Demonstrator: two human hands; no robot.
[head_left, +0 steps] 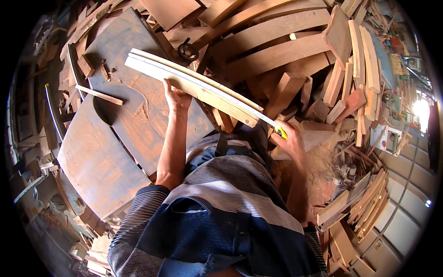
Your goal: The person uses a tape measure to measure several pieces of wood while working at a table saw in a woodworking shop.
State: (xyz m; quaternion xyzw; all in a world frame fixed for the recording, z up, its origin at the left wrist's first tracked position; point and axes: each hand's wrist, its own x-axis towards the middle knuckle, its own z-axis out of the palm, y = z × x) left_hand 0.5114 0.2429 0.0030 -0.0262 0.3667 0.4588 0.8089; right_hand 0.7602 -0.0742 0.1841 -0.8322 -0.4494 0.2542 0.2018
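A long pale wooden board [198, 85] lies slanted over the metal saw table [138, 120], its far end at the upper left. My left hand [176, 98] grips the board's near edge around its middle. A tape measure blade [217, 90] runs along the board's face. My right hand [288, 138] holds the yellow tape measure case [280, 133] just past the board's near right end.
A thin wood strip [99, 94] and small offcuts [85, 64] rest on the saw table. A black handwheel [188, 51] sits behind the board. Stacked planks [277, 51] fill the back and right. Sawdust and scraps [323, 171] cover the floor at right.
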